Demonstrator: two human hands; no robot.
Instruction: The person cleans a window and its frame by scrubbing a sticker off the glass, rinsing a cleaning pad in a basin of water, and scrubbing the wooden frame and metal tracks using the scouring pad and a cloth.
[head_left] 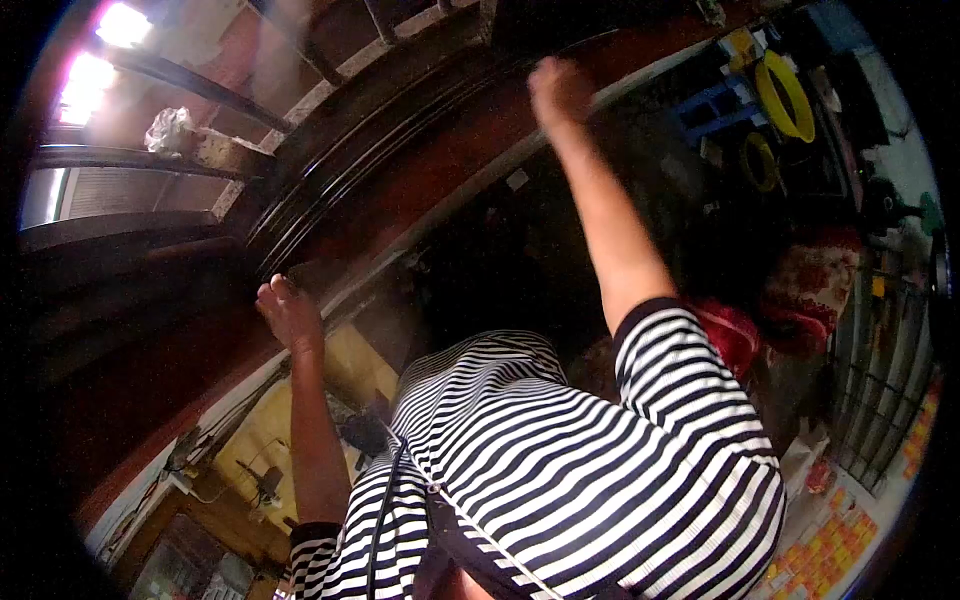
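Note:
My left hand (290, 312) is at the left, its fingers curled in at the lower end of several thin, shiny dark lines (345, 185). These lines run slantwise along a dark reddish-brown ledge (400, 190) below the barred window. Further up and to the right, my right hand (560, 92) is closed like a fist near the other end of the lines, slightly blurred. Whatever either hand grips is too dark and small to make out. Whether the lines are cords or grooves in the ledge, I cannot tell.
Window bars (200, 85) cross the upper left, with a crumpled clear plastic bag (170, 132) by them. At the right hang yellow rings (783, 95) and a blue object (715, 108). Red cloth (728, 335) lies below them. A cord hangs over my striped shirt (560, 430).

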